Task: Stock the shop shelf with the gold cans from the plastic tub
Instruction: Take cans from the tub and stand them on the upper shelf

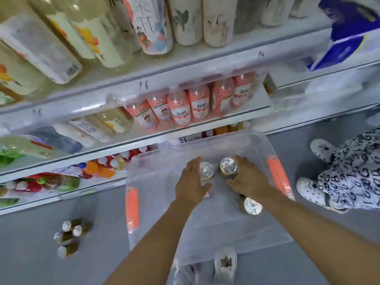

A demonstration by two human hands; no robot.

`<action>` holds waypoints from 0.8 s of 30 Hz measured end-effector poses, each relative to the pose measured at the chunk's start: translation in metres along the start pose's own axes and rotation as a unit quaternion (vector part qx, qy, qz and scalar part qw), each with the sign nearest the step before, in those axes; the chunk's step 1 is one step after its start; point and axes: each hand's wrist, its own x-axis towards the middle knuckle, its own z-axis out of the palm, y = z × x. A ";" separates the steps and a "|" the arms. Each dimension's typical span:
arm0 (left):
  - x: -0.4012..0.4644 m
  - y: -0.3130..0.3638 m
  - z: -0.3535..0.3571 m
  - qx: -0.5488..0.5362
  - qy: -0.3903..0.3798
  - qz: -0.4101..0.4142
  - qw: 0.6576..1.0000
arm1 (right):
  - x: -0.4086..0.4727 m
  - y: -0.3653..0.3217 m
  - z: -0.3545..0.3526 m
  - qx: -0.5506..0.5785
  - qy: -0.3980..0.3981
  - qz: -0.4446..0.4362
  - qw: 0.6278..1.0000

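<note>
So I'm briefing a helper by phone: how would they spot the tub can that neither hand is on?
Find the clear plastic tub with orange handles on the floor by the shelves. The can stands alone at its near right, under the right forearm, apart from the far pair.

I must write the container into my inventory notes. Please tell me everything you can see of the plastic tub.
The plastic tub is clear, rectangular and open-topped, with rounded corners and an orange latch on each short side. It stands on the grey floor before the shelf. Three gold cans with silver tops remain upright inside. Both hands reach in: the left hand and right hand each touch a can.
</note>
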 end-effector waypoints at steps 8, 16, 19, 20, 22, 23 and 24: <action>0.043 -0.028 0.044 -0.034 0.024 0.015 0.999 | 0.046 0.020 0.033 -0.045 0.002 -0.033 0.998; 0.023 -0.021 0.004 -0.123 0.023 -0.049 0.991 | 0.020 0.007 -0.001 0.022 0.022 -0.047 0.998; -0.007 -0.014 -0.026 -0.157 0.050 -0.055 0.985 | -0.007 -0.006 -0.030 0.082 0.023 -0.062 0.994; -0.018 -0.008 -0.038 -0.179 0.056 -0.061 0.980 | -0.017 -0.013 -0.042 0.100 0.018 -0.066 0.993; -0.045 0.006 -0.063 -0.213 0.069 -0.063 0.973 | -0.037 -0.027 -0.067 0.139 0.012 -0.081 0.987; -0.059 0.014 -0.076 -0.229 0.075 -0.061 0.969 | -0.047 -0.035 -0.079 0.152 0.012 -0.090 0.984; -0.073 0.021 -0.088 -0.248 0.083 -0.056 0.964 | -0.058 -0.045 -0.092 0.161 0.014 -0.101 0.982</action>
